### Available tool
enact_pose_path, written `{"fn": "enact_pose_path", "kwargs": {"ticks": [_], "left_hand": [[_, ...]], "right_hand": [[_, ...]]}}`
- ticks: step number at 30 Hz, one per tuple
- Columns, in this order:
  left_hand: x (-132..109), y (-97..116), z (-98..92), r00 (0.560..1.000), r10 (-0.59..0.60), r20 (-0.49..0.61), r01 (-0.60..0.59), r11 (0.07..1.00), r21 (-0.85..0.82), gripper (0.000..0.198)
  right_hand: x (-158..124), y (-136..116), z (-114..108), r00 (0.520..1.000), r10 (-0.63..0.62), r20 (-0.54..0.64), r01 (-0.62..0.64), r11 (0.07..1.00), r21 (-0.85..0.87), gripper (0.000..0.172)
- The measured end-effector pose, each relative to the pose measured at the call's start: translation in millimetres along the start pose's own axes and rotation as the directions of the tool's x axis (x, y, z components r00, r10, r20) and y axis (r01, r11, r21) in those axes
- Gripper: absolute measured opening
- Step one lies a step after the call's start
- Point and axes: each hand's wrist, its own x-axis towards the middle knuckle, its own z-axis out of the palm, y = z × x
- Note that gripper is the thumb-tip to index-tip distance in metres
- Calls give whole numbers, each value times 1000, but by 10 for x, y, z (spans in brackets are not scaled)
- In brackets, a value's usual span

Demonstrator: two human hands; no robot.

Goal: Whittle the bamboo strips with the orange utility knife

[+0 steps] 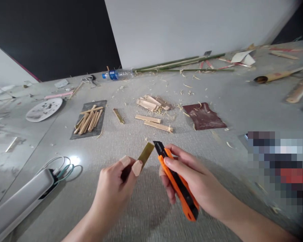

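Observation:
Pinched between the thumb and fingers of my left hand (118,179) is a flat olive-green bamboo strip (146,153), pointing up and to the right. Plasters cover the thumb and a finger of this hand. My right hand (189,171) is wrapped round an orange and black utility knife (178,185). Its dark blade (158,145) sits close beside the strip's far end; I cannot tell whether they touch. Beyond my hands lie two pale bamboo strips (158,126), a heap of bamboo pieces (150,103) and a short greenish strip (119,116).
A dark sheet (74,136) bears several bamboo sticks (91,121). Brown sandpaper (204,117) lies to the right, a stained white plate (44,110) to the left. Nearby are a power bank (22,205) with cables, a plastic bottle (118,74), long green bamboo poles (181,64) and scattered shavings.

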Motion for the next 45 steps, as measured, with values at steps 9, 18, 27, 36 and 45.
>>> {"fn": "enact_pose_path", "kwargs": {"ticks": [9,18,27,36,45], "left_hand": [[-151,-20,-34,973,121,-197,-148,981,-128,37],[-36,15,-6,982,153,-111,-141,984,113,36],[-86,18,-15,973,167,-161,-154,984,91,35],[-120,-13,7,974,176,-146,-165,983,86,32],[-109,-22,22,988,86,-128,-91,995,-35,37]], "right_hand": [[65,31,-36,993,41,-113,-46,998,-35,32],[23,12,2,1000,-11,-18,11,1000,0,31],[-16,1,10,999,-40,0,40,999,13,30],[-10,1,31,999,-45,-10,45,999,7,30],[-29,-17,52,1000,-30,0,30,999,17,30]]}}
